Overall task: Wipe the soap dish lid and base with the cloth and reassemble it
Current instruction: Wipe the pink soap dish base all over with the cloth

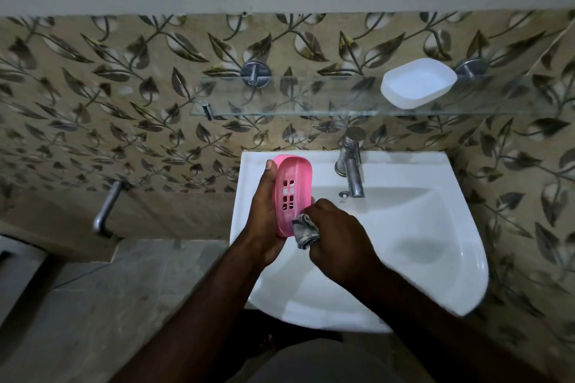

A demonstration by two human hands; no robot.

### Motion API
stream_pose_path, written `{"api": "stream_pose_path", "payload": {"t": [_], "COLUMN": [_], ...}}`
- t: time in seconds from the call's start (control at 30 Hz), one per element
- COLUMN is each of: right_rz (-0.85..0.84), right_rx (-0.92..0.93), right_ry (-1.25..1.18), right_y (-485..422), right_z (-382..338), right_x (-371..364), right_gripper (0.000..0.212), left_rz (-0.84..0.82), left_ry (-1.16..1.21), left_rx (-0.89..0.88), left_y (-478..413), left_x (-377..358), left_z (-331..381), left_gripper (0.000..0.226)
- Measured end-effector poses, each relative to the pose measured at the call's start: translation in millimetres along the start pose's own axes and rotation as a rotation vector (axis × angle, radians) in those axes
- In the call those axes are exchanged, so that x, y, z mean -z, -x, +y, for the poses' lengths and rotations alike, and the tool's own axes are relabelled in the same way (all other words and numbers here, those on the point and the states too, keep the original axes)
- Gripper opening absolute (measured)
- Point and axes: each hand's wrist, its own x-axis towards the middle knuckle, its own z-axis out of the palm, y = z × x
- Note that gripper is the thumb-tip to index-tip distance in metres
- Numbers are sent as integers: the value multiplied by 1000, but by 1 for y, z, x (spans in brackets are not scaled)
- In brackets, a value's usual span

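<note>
My left hand grips the pink soap dish base, a slotted oval tray held tilted on its side over the left part of the sink. My right hand is closed on a bunched grey cloth, which presses against the lower end of the pink base. The white soap dish lid lies hollow side up on the glass shelf, apart from both hands.
A white sink fills the middle, with a steel tap at its back edge. The glass shelf sits above it on a leaf-patterned tiled wall. A second steel tap sticks out of the wall at the left. A mirror edge shows at top.
</note>
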Motion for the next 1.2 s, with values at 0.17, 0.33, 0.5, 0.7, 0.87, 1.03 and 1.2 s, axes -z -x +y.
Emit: {"api": "stream_pose_path", "payload": {"t": [0.17, 0.33, 0.5, 0.7, 0.87, 1.03, 1.2], "right_rz": [-84, 33, -77, 179, 119, -55, -181], "right_rx": [-132, 69, 163, -225, -528, -613, -645], "right_ry": [-768, -402, -45, -934, -1500, -1632, -1694], "right_y": [-8, -9, -10, -26, -38, -23, -16], "right_z": [-19, -10, 27, 40, 82, 109, 118], "right_x": [28, 19, 27, 41, 40, 11, 6], "right_gripper": [21, 10, 29, 28, 40, 39, 50], "left_rz": [-46, -38, -15, -15, -102, -148, -191], "left_ry": [59, 31, -65, 7, 58, 79, 98], "left_rx": [-47, -50, -46, -24, 63, 70, 77], "left_y": [-5, -10, -10, -14, -17, -21, -23], "left_x": [-10, -10, -6, -2, 4, 7, 9], "left_z": [-1, 1, -5, -1, -5, -9, -8], "left_gripper": [77, 75, 74, 75, 81, 79, 75]}}
